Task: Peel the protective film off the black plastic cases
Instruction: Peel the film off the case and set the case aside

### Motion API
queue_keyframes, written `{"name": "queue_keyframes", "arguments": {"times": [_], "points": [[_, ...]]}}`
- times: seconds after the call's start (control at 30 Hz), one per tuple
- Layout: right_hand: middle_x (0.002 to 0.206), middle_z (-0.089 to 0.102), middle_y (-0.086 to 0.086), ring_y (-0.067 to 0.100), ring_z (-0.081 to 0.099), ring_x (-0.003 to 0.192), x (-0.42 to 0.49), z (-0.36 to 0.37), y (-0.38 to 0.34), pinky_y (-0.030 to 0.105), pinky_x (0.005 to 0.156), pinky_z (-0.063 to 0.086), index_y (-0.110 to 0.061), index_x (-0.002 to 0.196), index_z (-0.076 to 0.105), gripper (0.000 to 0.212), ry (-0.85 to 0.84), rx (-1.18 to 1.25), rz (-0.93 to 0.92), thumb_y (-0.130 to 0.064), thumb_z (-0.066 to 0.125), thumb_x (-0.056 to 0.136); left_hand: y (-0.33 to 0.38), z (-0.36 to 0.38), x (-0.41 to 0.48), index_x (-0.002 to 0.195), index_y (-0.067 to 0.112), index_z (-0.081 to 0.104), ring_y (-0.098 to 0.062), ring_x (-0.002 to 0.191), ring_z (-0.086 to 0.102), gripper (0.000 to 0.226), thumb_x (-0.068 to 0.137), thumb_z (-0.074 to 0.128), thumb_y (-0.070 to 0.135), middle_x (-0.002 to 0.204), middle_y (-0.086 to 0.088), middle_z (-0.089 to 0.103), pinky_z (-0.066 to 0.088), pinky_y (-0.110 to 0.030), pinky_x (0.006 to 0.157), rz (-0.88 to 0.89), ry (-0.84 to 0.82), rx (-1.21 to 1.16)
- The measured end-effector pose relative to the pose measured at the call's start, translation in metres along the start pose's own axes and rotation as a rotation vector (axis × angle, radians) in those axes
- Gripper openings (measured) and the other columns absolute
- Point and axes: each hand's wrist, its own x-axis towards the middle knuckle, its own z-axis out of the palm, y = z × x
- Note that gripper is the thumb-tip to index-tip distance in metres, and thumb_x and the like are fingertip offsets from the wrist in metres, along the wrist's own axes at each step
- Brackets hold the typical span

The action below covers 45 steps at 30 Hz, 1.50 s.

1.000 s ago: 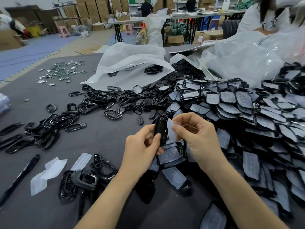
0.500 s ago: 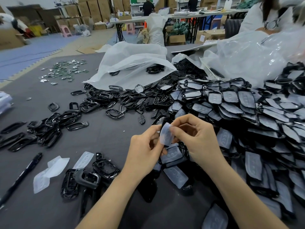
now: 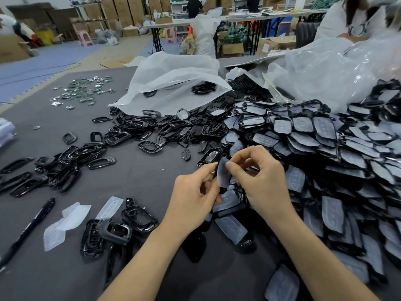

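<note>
A black pen lies at the far left on the grey table, near its front edge. Just right of it are loose pieces of peeled film, whitish and crumpled. Behind them, a scatter of bare black frames spreads across the table, and farther back lies a patch of small green and silver parts. A few more frames sit in a small cluster beside the peeled film, close to the left forearm.

In the middle, the left hand grips a black case between thumb and curled fingers. Most of the case is hidden behind the hand and the film. A sheet of pale film stands up between the two hands. The right hand pinches its upper edge between thumb and forefinger, the other fingers curled. The pictures do not show how much of the film is stuck to the case.

Behind the hands, a white plastic bag lies open with frames spilling from under it. To the right, a big heap of cases with film on them slopes down toward the right forearm, and a clear plastic bag rises behind it.
</note>
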Motion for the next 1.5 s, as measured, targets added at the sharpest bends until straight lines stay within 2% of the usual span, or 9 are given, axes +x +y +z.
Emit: {"name": "queue_keyframes", "arguments": {"times": [0.3, 0.43, 0.57, 1.0, 1.13, 1.2, 1.3, 1.4, 1.5], "points": [[0.070, 0.060, -0.013, 0.012, 0.056, 0.064, 0.004, -0.003, 0.004, 0.032, 0.062, 0.050, -0.026, 0.076, 0.057, 0.023, -0.085, 0.151, 0.120, -0.008, 0.072, 0.081, 0.001, -0.003, 0.001, 0.115, 0.019, 0.066, -0.004, 0.052, 0.064, 0.026, 0.094, 0.059, 0.005, 0.060, -0.005, 0.065, 0.055, -0.030, 0.057, 0.014, -0.027, 0.080], [0.076, 0.064, 0.000, 0.012, 0.058, 0.065, 0.007, -0.005, 0.006, 0.022, 0.055, 0.049, -0.020, 0.082, 0.064, 0.021, -0.189, 0.356, 0.259, 0.000, 0.069, 0.083, 0.002, -0.003, 0.000, 0.110, 0.038, 0.060, -0.005, 0.051, 0.064, 0.039, 0.094, 0.059, 0.003, 0.060, -0.005, 0.067, 0.055, -0.030, 0.058, 0.032, -0.039, 0.071], [0.073, 0.065, 0.004, 0.014, 0.058, 0.066, 0.009, -0.006, 0.008, 0.019, 0.054, 0.047, -0.015, 0.077, 0.066, 0.019, -0.246, 0.410, 0.310, 0.002, 0.065, 0.085, 0.002, -0.003, 0.000, 0.109, 0.041, 0.059, -0.005, 0.050, 0.064, 0.038, 0.094, 0.057, 0.007, 0.062, -0.005, 0.068, 0.055, -0.027, 0.057, 0.030, -0.061, 0.042], [0.076, 0.064, 0.012, 0.025, 0.060, 0.074, 0.010, -0.004, 0.011, 0.044, 0.075, 0.050, -0.005, 0.082, 0.065, 0.012, -0.268, 0.339, 0.309, 0.002, 0.057, 0.089, 0.000, 0.000, -0.003, 0.110, 0.035, 0.062, -0.007, 0.050, 0.064, 0.036, 0.092, 0.055, 0.004, 0.063, -0.004, 0.067, 0.052, -0.017, 0.055, -0.024, -0.073, -0.053], [0.071, 0.067, 0.000, 0.011, 0.062, 0.068, 0.009, -0.003, 0.010, 0.021, 0.065, 0.051, -0.013, 0.078, 0.068, 0.020, -0.282, 0.297, 0.244, 0.000, 0.057, 0.091, 0.000, 0.000, -0.003, 0.106, 0.034, 0.064, -0.007, 0.049, 0.064, 0.035, 0.094, 0.056, 0.002, 0.064, -0.003, 0.067, 0.052, -0.017, 0.053, -0.055, -0.075, -0.094], [0.071, 0.067, -0.001, 0.008, 0.061, 0.067, 0.009, -0.005, 0.010, 0.018, 0.065, 0.050, -0.014, 0.080, 0.068, 0.018, -0.284, 0.247, 0.216, -0.002, 0.059, 0.090, 0.001, 0.001, -0.003, 0.104, 0.033, 0.065, -0.007, 0.049, 0.064, 0.034, 0.095, 0.056, 0.002, 0.064, -0.003, 0.067, 0.051, -0.017, 0.053, -0.095, -0.073, -0.125], [0.071, 0.066, 0.002, 0.013, 0.062, 0.066, 0.008, -0.005, 0.011, 0.025, 0.066, 0.054, -0.010, 0.080, 0.066, 0.012, -0.266, 0.281, 0.242, -0.001, 0.063, 0.087, 0.003, 0.001, -0.002, 0.104, 0.023, 0.069, -0.013, 0.054, 0.066, 0.023, 0.098, 0.050, 0.011, 0.068, -0.002, 0.070, 0.052, -0.021, 0.056, -0.191, -0.082, -0.252], [0.072, 0.066, 0.006, 0.019, 0.062, 0.068, 0.007, -0.003, 0.011, 0.040, 0.073, 0.056, -0.006, 0.082, 0.064, 0.007, -0.259, 0.293, 0.257, -0.002, 0.063, 0.088, 0.004, -0.002, -0.002, 0.108, 0.012, 0.069, -0.019, 0.060, 0.068, 0.032, 0.095, 0.040, 0.018, 0.075, -0.007, 0.072, 0.053, -0.025, 0.059, -0.223, -0.083, -0.370], [0.070, 0.065, 0.001, 0.017, 0.062, 0.067, 0.006, -0.002, 0.010, 0.039, 0.074, 0.055, -0.008, 0.082, 0.063, 0.008, -0.247, 0.267, 0.244, -0.004, 0.062, 0.089, 0.005, -0.001, -0.002, 0.110, 0.016, 0.068, -0.015, 0.060, 0.069, 0.025, 0.101, 0.045, 0.018, 0.077, -0.005, 0.073, 0.054, -0.022, 0.059, -0.193, -0.074, -0.291]]}}
